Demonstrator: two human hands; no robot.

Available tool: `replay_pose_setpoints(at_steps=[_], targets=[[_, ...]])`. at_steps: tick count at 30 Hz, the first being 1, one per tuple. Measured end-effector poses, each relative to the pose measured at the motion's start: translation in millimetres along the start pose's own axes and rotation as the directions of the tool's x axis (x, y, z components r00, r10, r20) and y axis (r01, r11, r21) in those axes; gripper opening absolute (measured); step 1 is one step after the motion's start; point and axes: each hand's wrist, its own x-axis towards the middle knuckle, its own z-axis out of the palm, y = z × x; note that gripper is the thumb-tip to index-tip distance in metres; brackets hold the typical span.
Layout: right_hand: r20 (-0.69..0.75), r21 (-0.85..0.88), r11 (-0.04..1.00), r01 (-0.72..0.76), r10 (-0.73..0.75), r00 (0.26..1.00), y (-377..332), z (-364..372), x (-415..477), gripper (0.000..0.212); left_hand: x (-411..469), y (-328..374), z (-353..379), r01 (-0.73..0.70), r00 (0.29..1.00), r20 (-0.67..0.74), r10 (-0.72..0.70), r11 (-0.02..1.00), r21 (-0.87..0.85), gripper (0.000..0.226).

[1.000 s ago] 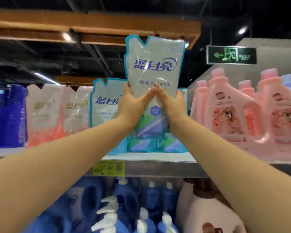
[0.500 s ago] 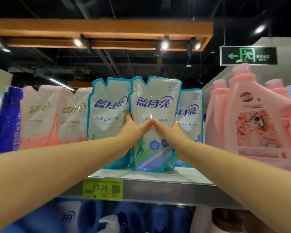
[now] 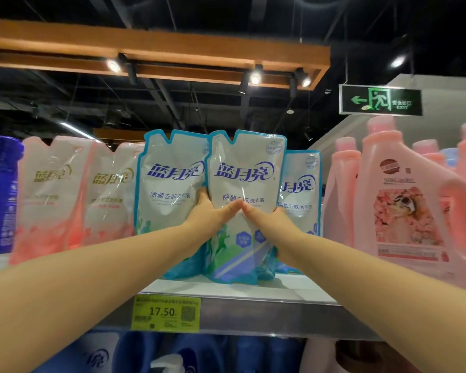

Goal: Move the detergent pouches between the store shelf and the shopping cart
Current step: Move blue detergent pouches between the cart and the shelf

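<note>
Shelf (image 3: 253, 316) runs across the lower middle of the frame, metal front edge toward the camera. Wooden beam (image 3: 156, 49) with spotlights spans the upper left to upper centre. Pink jugs (image 3: 404, 200) fill the right side of the shelf; pink pouches (image 3: 51, 195) stand at left, with a blue bottle (image 3: 0, 195) at the far left edge. More blue bottles (image 3: 172, 354) sit blurred below the shelf at bottom centre. Three blue-and-white detergent pouches stand upright at centre: left pouch (image 3: 170, 168), middle pouch (image 3: 246, 162) in front and overlapping both neighbours, right pouch (image 3: 301, 184) partly hidden behind it. The middle pouch's base is down at the shelf surface, near the front edge, and looks seated. Left hand (image 3: 207, 214) grips its left edge, right hand (image 3: 272, 219) its right edge; both thumbs lie flat on the front face, tips touching at mid-pouch, and the fingers wrap behind out of sight. Exit sign (image 3: 379, 100) hangs at upper right. Yellow-green price tag (image 3: 166, 313) reading 17.50 is on the shelf edge, below the left pouch.
</note>
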Motion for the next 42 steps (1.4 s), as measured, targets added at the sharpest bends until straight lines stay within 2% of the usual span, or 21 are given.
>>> replay_pose_setpoints(at_steps=[5,9,12,13,15,17,18,20,22,24,25,29,31,36,42], targets=[[-0.014,0.014,1.0,-0.027,0.027,1.0,1,0,-1,0.141,-1,5,4,0.053,0.998,-0.025,-0.053,0.998,-0.025,0.083],[-0.017,0.004,0.999,-0.032,0.032,0.999,2,-7,-6,0.111,-3,16,6,0.141,0.987,-0.055,-0.149,0.982,-0.129,0.07],[-0.03,-0.007,0.999,-0.032,0.032,0.999,5,-11,-4,0.104,-7,25,3,0.208,0.977,0.007,-0.212,0.955,-0.211,0.07],[-0.039,-0.013,0.999,-0.037,0.036,0.999,4,-12,-4,0.104,-8,28,1,0.226,0.974,0.037,-0.223,0.944,-0.24,0.063],[-0.055,-0.019,0.998,-0.052,0.051,0.997,3,-12,-4,0.104,-9,34,-1,0.229,0.973,0.037,-0.227,0.936,-0.268,0.024],[-0.058,-0.028,0.998,-0.059,0.057,0.997,2,-13,-5,0.106,-12,38,-1,0.236,0.97,0.016,-0.241,0.936,-0.261,0.01],[-0.061,-0.032,0.998,-0.058,0.056,0.997,2,-13,-5,0.107,-10,38,-4,0.222,0.974,0.01,-0.227,0.944,-0.246,0.012],[-0.064,-0.035,0.998,-0.052,0.049,0.997,5,-14,-5,0.106,-11,36,-10,0.199,0.98,0.05,-0.194,0.971,-0.133,0.048],[-0.055,-0.039,0.998,-0.041,0.038,0.998,9,-15,-5,0.104,-22,35,-21,0.113,0.985,0.109,-0.136,0.975,0.194,0.067],[-0.037,-0.055,0.998,-0.033,0.031,0.999,12,-15,-7,0.104,-31,30,-35,-0.031,0.996,0.089,-0.021,0.839,0.543,0.066],[-0.026,-0.067,0.997,-0.026,0.025,0.999,14,-14,-8,0.104,-34,27,-41,-0.091,0.996,0.073,0.058,0.778,0.622,0.062],[-0.028,-0.107,0.994,-0.003,0.0,1.0,12,-10,-9,0.107,-35,8,-56,-0.281,0.943,0.099,0.317,0.603,0.747,0.048],[-0.031,-0.09,0.996,-0.01,0.007,1.0,12,-7,-8,0.108,-31,0,-58,-0.334,0.917,0.12,0.38,0.57,0.751,0.048],[-0.036,-0.098,0.995,-0.025,0.021,0.999,10,0,-8,0.11,-25,-6,-54,-0.388,0.903,0.167,0.396,0.583,0.714,0.065],[-0.054,-0.123,0.991,-0.053,0.046,0.997,7,-1,-15,0.104,-26,-7,-55,-0.401,0.897,0.203,0.392,0.529,0.748,0.064]])
